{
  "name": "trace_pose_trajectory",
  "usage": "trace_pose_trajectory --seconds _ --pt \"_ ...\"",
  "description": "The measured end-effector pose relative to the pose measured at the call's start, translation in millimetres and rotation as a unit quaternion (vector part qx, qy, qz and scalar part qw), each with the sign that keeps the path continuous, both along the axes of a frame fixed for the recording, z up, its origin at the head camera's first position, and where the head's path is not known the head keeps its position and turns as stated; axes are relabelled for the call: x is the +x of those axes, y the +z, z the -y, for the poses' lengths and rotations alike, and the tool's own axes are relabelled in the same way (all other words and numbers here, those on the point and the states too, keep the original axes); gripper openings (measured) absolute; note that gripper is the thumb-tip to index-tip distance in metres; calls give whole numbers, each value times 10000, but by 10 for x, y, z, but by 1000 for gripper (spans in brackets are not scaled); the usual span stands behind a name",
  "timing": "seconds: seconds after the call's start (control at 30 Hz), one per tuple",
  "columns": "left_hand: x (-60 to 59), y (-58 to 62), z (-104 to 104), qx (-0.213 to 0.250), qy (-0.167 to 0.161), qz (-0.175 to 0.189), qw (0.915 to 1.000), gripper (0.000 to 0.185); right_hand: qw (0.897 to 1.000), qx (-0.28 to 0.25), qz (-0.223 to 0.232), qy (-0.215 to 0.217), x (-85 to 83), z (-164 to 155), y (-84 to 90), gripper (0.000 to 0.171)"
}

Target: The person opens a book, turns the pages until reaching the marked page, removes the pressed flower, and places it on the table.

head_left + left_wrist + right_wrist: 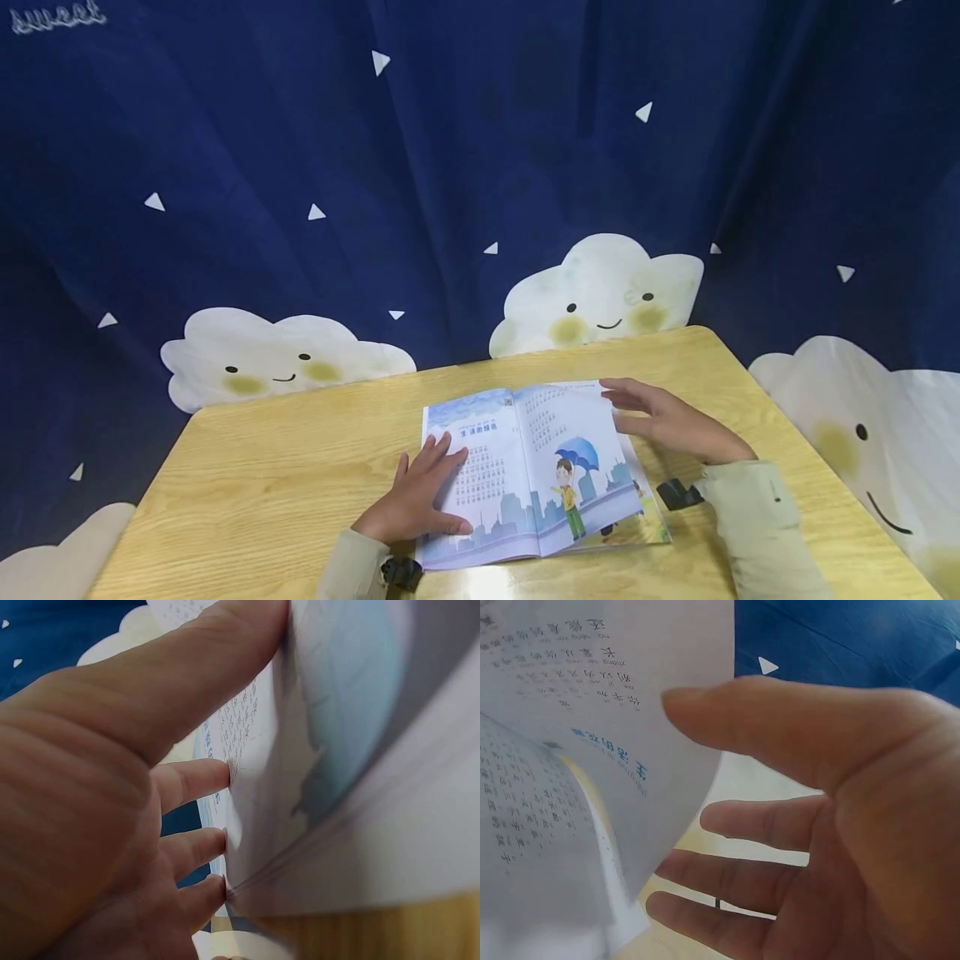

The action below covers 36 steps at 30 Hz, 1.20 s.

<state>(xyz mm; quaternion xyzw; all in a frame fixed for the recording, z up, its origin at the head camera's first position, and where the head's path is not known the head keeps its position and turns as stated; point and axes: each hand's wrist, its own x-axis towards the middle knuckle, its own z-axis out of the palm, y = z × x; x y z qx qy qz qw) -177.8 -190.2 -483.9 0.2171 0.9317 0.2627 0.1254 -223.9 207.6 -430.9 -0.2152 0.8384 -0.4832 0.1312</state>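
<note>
An open picture book [487, 467] lies on the table, with text, a blue skyline and a figure under a blue umbrella. My left hand [420, 500] rests on its left page, fingers spread. In the left wrist view, several fingertips [214, 841] meet the paper. At the upper right edge of the book is my right hand [660, 417], its fingers extended beside a lifted page [667, 772]. The right wrist view shows the thumb apart from the other fingers, near that page's edge; whether the thumb touches the paper, I cannot tell.
The wooden table [285, 475] carries the book near its front edge. Behind it hangs a dark blue curtain [442, 167] with white triangles and smiling clouds. Black straps [678, 493] circle both wrists below beige sleeves [757, 517].
</note>
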Motion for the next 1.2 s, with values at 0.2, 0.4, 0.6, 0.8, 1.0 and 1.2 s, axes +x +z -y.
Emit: trace_pose_trajectory --seconds 0.2,0.4,0.6,0.8,1.0,1.2 --pt "-15 8 -2 -8 22 17 10000 105 9999 58 72 -135 46 2 67 74" --pt "-11 6 -8 -45 52 30 10000 105 9992 182 72 -334 101 44 134 88" --pt "-6 8 -12 -59 69 5 10000 105 9985 424 7 -334 154 142 198 89" --pt "-4 11 -10 -70 73 -65 9999 105 9984 556 -101 24 170 307 194 77" --pt "-9 7 -18 -51 77 -92 9999 105 9973 644 12 359 221 504 148 65" --pt "-3 12 -16 -188 146 -175 9996 105 9953 814 -93 511 250 688 79 69"
